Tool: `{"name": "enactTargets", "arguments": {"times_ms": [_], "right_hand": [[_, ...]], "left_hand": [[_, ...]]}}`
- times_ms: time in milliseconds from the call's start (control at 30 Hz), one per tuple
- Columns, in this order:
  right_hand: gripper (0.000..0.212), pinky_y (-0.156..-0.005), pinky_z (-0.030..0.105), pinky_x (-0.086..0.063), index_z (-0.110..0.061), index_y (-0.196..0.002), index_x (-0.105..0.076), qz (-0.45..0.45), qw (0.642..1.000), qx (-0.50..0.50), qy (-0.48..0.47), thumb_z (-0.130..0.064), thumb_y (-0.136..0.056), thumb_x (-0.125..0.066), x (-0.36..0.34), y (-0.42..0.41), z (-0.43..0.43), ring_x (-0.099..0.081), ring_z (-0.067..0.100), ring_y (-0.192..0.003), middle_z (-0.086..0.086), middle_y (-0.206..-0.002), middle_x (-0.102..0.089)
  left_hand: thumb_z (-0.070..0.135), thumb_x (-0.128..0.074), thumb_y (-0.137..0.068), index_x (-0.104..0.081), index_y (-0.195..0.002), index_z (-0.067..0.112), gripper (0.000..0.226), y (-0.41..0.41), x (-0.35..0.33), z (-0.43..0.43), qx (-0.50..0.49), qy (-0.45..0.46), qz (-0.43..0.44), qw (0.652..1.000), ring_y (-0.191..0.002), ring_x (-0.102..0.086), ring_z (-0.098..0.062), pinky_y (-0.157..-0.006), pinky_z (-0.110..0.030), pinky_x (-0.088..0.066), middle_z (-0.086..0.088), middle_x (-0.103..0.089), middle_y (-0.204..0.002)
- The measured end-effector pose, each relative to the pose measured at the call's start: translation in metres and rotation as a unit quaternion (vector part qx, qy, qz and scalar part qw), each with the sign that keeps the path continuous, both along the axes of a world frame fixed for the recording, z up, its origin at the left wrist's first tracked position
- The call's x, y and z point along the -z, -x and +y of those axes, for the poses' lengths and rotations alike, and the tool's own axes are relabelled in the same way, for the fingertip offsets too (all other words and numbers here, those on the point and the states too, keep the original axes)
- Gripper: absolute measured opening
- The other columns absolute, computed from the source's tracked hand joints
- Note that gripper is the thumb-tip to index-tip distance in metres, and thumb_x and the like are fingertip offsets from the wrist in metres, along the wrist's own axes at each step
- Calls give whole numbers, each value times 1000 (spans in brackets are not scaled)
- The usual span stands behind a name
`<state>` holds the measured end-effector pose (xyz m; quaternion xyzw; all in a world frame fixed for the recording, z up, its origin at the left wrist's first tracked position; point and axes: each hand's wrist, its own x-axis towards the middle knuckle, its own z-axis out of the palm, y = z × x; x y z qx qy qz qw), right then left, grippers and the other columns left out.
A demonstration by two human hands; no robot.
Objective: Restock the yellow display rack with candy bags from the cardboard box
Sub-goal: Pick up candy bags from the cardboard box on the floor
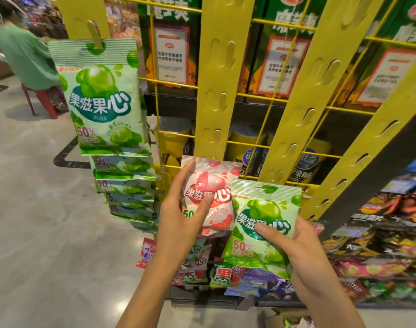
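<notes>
My left hand (178, 216) holds a pink-and-white lychee candy bag (214, 185) by its left side, thumb across the front, against the foot of the middle yellow strip (216, 91) of the display rack. A green-apple candy bag (261, 223) sits in my right hand (297, 254), the thumb pinching its front just right of the pink bag. On the left strip (83, 15) a green candy bag (102, 95) hangs from a hook, with several more green bags (126, 185) below it. The cardboard box (275, 320) shows only as a corner at the bottom edge.
Two more yellow strips (320, 79) with bare hooks slant to the right over a yellow wire grid (254, 138). More candy bags (226, 275) hang low behind my hands. Snack shelves (379, 245) fill the right. A person in green (24, 55) sits on a red stool at far left.
</notes>
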<state>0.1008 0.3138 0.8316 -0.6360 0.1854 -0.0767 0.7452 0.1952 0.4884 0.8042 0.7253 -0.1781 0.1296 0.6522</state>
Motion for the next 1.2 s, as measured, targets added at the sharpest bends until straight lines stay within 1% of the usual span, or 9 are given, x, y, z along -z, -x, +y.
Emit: {"name": "enactTargets", "arguments": {"times_ms": [167, 267, 400, 533, 633, 767, 867, 1067, 1200], "right_hand": [[41, -89, 49, -56, -14, -108, -67, 0, 1000, 9, 2, -11, -68, -75, 0, 2, 2, -75, 27, -94, 7, -101, -78], [44, -91, 51, -55, -15, -110, -67, -1, 1000, 14, 4, -12, -67, -75, 0, 2, 3, -74, 26, -94, 7, -101, -78], [43, -94, 54, -53, -15, -109, -67, -3, 1000, 16, 9, -13, -67, -75, 1, 1, 4, -74, 27, -97, 7, -102, -77], [41, -94, 54, -54, -16, -107, -68, -12, 1000, 10, 9, -15, -66, -77, 3, 0, 4, -74, 27, -96, 8, -102, -77], [52, -91, 51, -56, -22, -101, -72, -18, 1000, -1, 10, -37, -54, -90, 3, 0, 5, -74, 26, -97, 6, -104, -77], [41, -92, 53, -55, -17, -106, -68, -22, 1000, -1, 6, -18, -66, -78, 5, -2, 2, -74, 27, -96, 7, -102, -77], [43, -89, 51, -57, -20, -102, -71, -20, 1000, -4, 8, -26, -62, -84, 5, -2, 2, -74, 27, -96, 7, -102, -77], [41, -93, 55, -54, -15, -108, -67, -11, 1000, 3, 4, -13, -68, -77, 8, -2, 0, -74, 28, -96, 8, -102, -77], [45, -96, 57, -52, -17, -110, -69, -21, 1000, -3, 5, -20, -69, -86, 7, -1, -1, -73, 30, -100, 9, -107, -76]], "left_hand": [[26, -70, -89, -46, -142, 39, 59, -2, -4, 2, -7, 6, -22, 1000, -130, -51, -7, -98, -41, -53, 24, -50, -139], [20, -68, -92, -43, -145, 35, 61, -6, -7, 2, -16, -34, -38, 999, -133, -43, 2, -107, -29, -45, 26, -46, -141], [18, -67, -93, -40, -148, 32, 63, -8, -8, 1, -9, -57, -41, 997, -134, -37, 10, -105, -8, -34, 26, -42, -143], [18, -67, -93, -40, -148, 32, 63, -7, -6, 0, -11, -73, -51, 996, -135, -36, 10, -105, -6, -31, 23, -43, -145], [20, -67, -93, -39, -148, 33, 63, -10, -2, 0, -14, -79, -51, 995, -135, -37, 7, -107, -9, -32, 22, -44, -144], [21, -67, -93, -39, -147, 35, 63, -11, 5, -1, -8, -70, -34, 997, -135, -39, 4, -110, -28, -40, 25, -43, -142], [20, -67, -93, -39, -147, 34, 63, -9, 9, -2, -3, -67, -30, 997, -136, -39, 2, -111, -33, -41, 25, -42, -142], [21, -66, -94, -40, -145, 39, 60, -9, 10, -3, 6, -53, -49, 997, -137, -43, -9, -109, -54, -40, 28, -44, -142], [17, -65, -93, -44, -144, 35, 58, -8, 5, -3, -2, -60, -79, 995, -134, -42, 1, -113, -58, -33, 25, -46, -140]]}}
